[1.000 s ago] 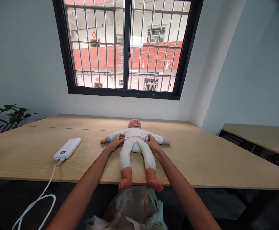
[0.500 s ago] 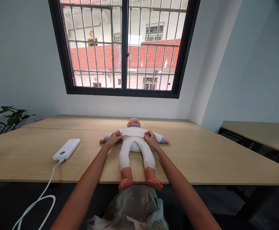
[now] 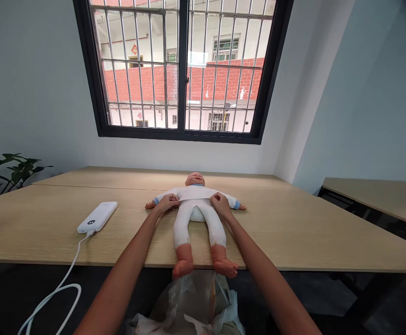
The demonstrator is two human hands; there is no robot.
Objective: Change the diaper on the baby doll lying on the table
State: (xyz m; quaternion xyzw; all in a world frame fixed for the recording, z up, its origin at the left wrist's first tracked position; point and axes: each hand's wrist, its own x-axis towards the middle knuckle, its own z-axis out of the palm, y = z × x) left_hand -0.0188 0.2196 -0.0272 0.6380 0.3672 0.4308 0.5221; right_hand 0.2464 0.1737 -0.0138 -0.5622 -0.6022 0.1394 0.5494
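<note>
Two-sided pinch: left hand (image 3: 168, 203) and right hand (image 3: 219, 203) grip the hem of the white top (image 3: 195, 192), on the doll (image 3: 196, 207) lying face-up on the table (image 3: 280, 232). Cloth's likely soft, light; hem edges best hold.

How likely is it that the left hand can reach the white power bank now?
Probably yes: I see no object between the left hand and the power bank, which lies to its left. But the hand seems to pinch the white top of the doll, so it should release that first.
</note>
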